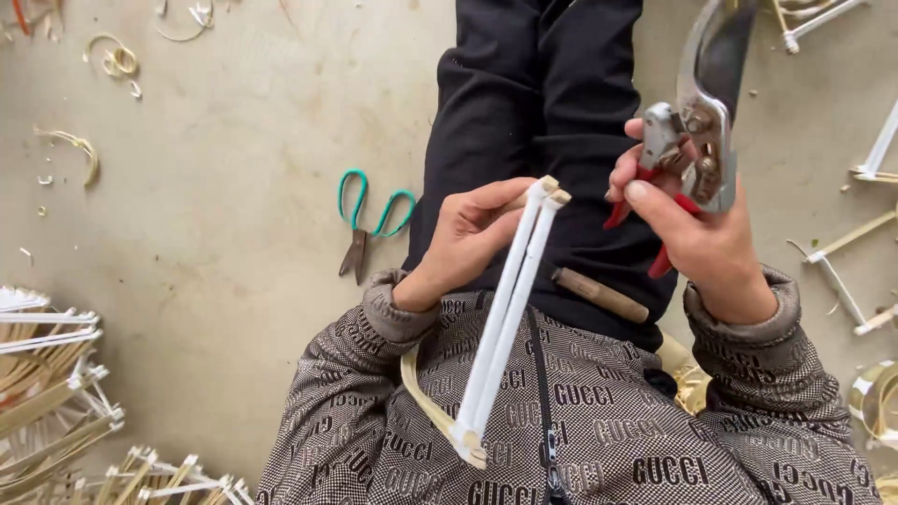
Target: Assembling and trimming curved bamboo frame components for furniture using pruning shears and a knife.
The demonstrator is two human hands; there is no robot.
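Observation:
My left hand (465, 236) grips a pair of white-wrapped sticks (506, 313) near their upper ends; the two sticks run down toward my chest and are joined at the lower end. In my right hand (689, 227) I hold metal pruning shears (703, 112) with red handles, the blades pointing up and away. The shears sit just to the right of the sticks' top ends, a small gap apart. Both hands hover over my lap, above black trousers (543, 103).
Green-handled scissors (367, 224) lie on the concrete floor left of my legs. A wooden-handled tool (599, 295) rests on my lap. Piles of white-wrapped bamboo pieces (56, 374) lie at lower left, more pieces (856, 252) at right, and curled shavings (112, 58) at upper left.

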